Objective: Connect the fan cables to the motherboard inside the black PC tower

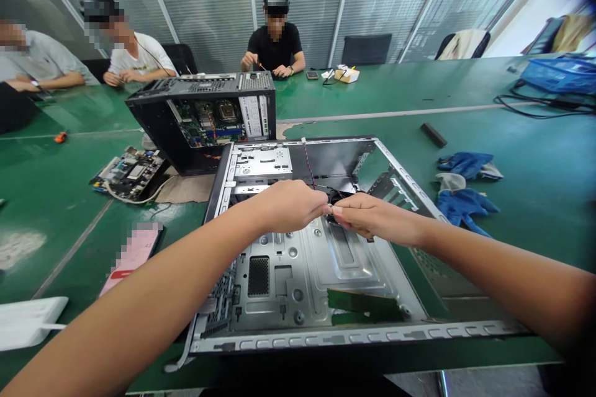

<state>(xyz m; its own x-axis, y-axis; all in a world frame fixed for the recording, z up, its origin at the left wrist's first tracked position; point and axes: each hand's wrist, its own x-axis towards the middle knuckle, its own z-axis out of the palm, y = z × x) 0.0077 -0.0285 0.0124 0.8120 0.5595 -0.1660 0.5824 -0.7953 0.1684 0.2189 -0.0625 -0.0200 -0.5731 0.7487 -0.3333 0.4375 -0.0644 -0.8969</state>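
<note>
Your bare forearms [186, 254] span the silver metal computer case [307, 273]; left hand [293, 206], right hand [377, 218] pinch black cables [341, 194], perhaps for steadiness.

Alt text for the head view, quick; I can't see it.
Left hand and right hand pinch at dark cables over an open computer case on a green table. Another open case stands behind; three people sit beyond.

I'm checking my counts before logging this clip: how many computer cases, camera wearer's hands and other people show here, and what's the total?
Computer cases: 2 (near case, rear case)
Wearer's hands: 2 (left hand, right hand)
Other people: 3 (left-edge person, neighbour, black-shirted person)
Total: 7
</note>
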